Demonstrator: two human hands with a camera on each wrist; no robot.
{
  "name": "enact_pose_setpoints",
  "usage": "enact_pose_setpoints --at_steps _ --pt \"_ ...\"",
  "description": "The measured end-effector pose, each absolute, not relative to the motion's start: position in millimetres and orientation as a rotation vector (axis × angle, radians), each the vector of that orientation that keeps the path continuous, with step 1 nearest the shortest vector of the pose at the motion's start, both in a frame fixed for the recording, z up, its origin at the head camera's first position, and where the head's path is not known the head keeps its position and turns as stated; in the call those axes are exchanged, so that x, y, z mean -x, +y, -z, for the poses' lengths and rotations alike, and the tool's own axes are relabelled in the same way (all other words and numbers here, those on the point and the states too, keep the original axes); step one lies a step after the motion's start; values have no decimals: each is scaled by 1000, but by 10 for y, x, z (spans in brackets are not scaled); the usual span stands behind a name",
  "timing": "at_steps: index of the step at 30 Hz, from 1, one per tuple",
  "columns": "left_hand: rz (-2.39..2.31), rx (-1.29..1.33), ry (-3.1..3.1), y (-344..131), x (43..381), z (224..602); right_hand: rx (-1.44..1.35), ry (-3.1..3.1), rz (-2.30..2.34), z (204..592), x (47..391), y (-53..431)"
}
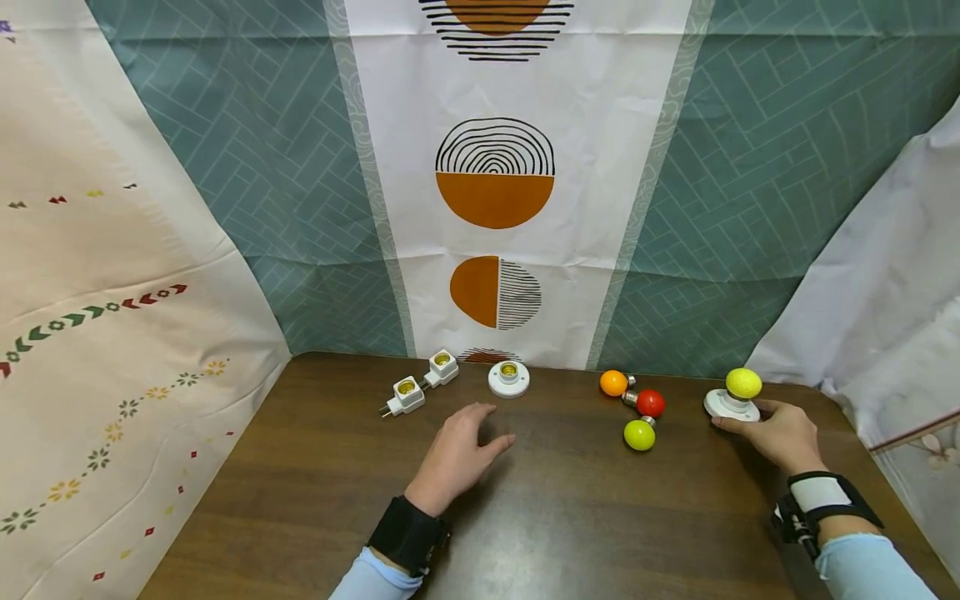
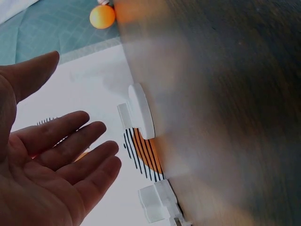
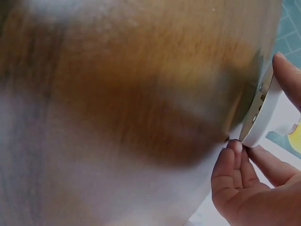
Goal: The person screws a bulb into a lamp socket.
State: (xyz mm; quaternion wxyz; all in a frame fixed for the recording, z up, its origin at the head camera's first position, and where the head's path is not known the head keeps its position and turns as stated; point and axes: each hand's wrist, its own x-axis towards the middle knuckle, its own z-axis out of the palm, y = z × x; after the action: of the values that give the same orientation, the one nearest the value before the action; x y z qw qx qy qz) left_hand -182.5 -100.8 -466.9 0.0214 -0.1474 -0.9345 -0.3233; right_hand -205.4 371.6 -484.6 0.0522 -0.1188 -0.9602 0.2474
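Note:
At the right end of the table my right hand [image 1: 783, 433] grips a round white lamp holder [image 1: 726, 406] by its rim, thumb on one side and fingers on the other. A yellow light bulb [image 1: 744, 383] sits upright in its socket. In the right wrist view the underside of the lamp holder [image 3: 257, 110] shows, with a gap between it and the tabletop. My left hand [image 1: 455, 454] hovers over the middle of the table, fingers loosely spread and holding nothing. Nearest to it is another round white lamp holder [image 1: 509, 380] with a bare brass socket.
Two white plug-in lamp sockets [image 1: 406, 395] lie at the back left of the wooden table [image 1: 570, 517]. Between the hands lie loose bulbs: an orange bulb [image 1: 612, 382], a red bulb [image 1: 651, 403] and a yellow-green bulb [image 1: 639, 435]. A patterned curtain [image 1: 495, 242] hangs behind.

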Motion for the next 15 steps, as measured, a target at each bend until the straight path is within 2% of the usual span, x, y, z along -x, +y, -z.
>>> enact_pose_setpoints --at_steps 15 --pt "1004 484 -2881 -997 1823 4682 355 -2932 -722 4833 2033 3676"
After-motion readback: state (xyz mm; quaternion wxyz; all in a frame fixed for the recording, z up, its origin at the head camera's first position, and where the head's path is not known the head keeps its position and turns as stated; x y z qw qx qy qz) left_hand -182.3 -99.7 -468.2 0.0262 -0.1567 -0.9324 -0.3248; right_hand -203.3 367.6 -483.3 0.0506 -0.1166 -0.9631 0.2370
